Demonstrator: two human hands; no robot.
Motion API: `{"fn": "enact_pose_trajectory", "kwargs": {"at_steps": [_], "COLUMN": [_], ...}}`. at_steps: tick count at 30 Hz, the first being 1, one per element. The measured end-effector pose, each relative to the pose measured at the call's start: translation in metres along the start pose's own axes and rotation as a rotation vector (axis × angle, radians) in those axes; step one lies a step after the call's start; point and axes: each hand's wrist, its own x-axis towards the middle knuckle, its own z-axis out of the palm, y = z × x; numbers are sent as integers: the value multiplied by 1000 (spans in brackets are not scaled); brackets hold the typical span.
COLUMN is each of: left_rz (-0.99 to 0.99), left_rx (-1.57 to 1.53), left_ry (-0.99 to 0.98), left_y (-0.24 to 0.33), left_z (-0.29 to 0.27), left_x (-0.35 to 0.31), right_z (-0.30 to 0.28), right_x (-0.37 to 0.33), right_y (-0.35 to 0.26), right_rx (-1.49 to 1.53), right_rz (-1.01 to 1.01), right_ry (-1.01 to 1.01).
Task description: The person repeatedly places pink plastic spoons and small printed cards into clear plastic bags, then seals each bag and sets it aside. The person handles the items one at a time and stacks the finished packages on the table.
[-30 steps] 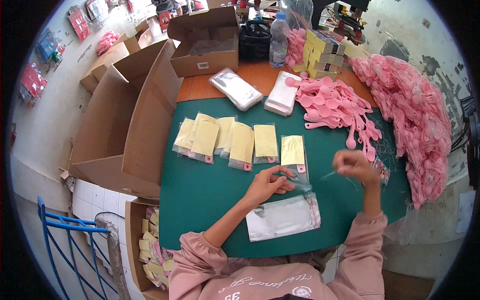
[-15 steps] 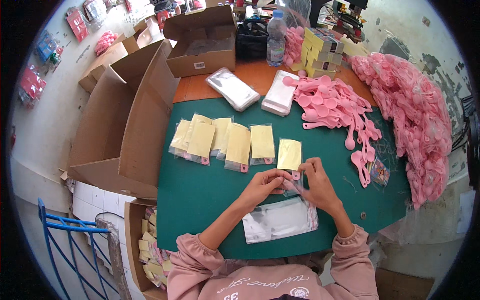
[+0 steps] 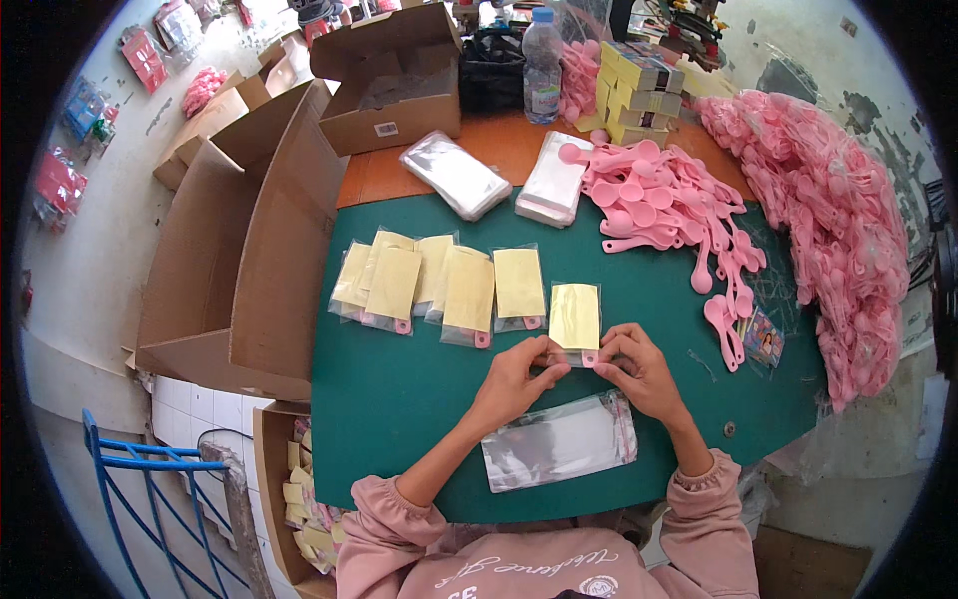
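A clear plastic bag (image 3: 576, 356) lies on the green table mat in front of me, with a yellow card (image 3: 575, 315) inside. The pink end of a spoon handle shows at its near edge. My left hand (image 3: 516, 377) pinches the bag's near left corner, and my right hand (image 3: 642, 370) pinches the near right corner. Just below my hands rests a stack of flat clear bags (image 3: 559, 444). To the left lie several filled bags (image 3: 469, 295), each with a yellow card and a pink handle end showing.
Loose pink measuring spoons (image 3: 649, 195) are heaped at the back right, beside a large bundle of bagged pink spoons (image 3: 813, 220). Stacked cards (image 3: 639, 95), a water bottle (image 3: 542, 68) and more clear bags (image 3: 456, 175) stand behind. A tall open carton (image 3: 284, 240) borders the left side.
The bag's loose near end, which hung toward me, is now folded up against the card. My hands have moved apart to its two near corners. The view has shifted slightly.
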Motion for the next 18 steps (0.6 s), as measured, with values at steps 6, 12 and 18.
{"fn": "enact_pose_trajectory", "kwargs": {"at_steps": [6,12,18], "left_rz": [8,-93,-138], "left_rx": [75,-69,-32], "left_ry": [97,183,139], "left_y": [-6,0,-1], "left_z": [6,10,11], "left_x": [5,7,5], "right_z": [7,14,16], "right_x": [0,2,3], "right_y": [10,11,8], "right_rx": [461,441,396], "right_rz": [372,359,344], "right_ry": [96,231,236]}}
